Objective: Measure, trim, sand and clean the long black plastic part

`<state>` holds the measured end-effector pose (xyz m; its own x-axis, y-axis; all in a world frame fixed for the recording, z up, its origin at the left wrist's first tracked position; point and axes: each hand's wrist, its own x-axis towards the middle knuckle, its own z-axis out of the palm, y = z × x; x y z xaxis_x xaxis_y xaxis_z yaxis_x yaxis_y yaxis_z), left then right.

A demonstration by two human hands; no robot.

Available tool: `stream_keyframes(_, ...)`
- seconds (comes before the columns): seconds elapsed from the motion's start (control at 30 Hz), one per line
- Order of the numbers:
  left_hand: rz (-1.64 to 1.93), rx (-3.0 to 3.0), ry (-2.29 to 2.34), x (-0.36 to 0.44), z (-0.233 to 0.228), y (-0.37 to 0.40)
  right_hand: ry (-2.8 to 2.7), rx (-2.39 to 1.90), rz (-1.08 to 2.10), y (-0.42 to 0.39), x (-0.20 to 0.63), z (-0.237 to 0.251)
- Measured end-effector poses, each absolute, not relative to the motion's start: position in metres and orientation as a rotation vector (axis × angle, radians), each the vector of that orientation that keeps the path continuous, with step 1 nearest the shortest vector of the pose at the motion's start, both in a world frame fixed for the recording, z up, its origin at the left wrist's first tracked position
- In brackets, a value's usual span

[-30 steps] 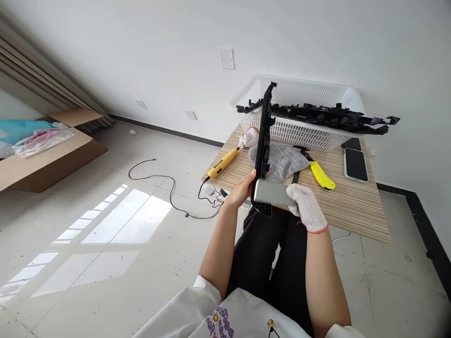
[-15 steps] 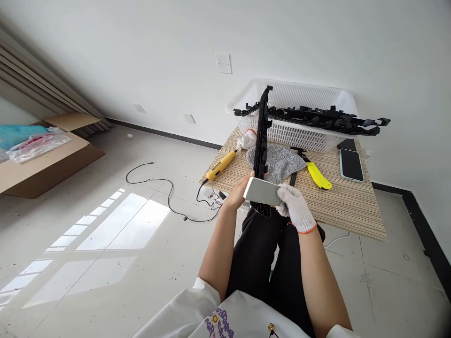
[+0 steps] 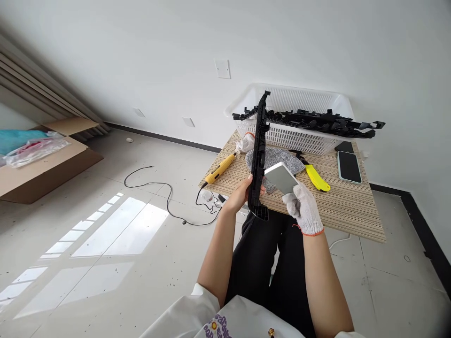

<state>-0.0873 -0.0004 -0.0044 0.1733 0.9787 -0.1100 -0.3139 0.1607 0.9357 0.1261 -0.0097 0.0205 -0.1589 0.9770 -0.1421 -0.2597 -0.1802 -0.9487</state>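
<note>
My bare left hand grips the lower part of a long black plastic strip, held nearly upright over the near edge of a low striped table. My right hand, in a white knit glove, holds a flat grey-white rectangular block just right of the strip, tilted and a little apart from it. Behind the block a grey cloth lies on the table.
A white slotted basket at the table's back carries several long black strips across its rim. A yellow power tool, yellow cutter, phone and spare white glove lie on the table. A cable and cardboard box sit on the floor.
The right hand has drawn the grey block off the strip's lower end and lifted it to the right. The left hand keeps the strip upright.
</note>
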Motion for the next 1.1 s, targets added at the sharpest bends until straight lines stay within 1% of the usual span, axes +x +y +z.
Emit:
stream_keyframes(0.13, 1.139, 0.917, 0.920, -0.086, -0.002, -0.001, -1.022, -0.969, 1.562, -0.008, 0.128, 0.017)
stream_keyframes(0.27, 1.197, 0.843, 0.940, -0.085, -0.007, 0.001, -1.036, -1.014, 1.585, -0.008, 0.127, 0.014)
stream_keyframes(0.4, 1.173, 0.855, 0.932, -0.085, -0.010, 0.001, -0.967, -1.078, 1.530, -0.008, 0.120, 0.017)
stream_keyframes(0.53, 1.188, 0.842, 0.925, -0.085, -0.009, 0.001, -1.042, -1.077, 1.575, -0.011, 0.115, 0.019)
stream_keyframes(1.1, 1.152, 0.922, 0.921, -0.085, -0.001, -0.002, -1.120, -1.115, 1.444, -0.015, 0.115, 0.021)
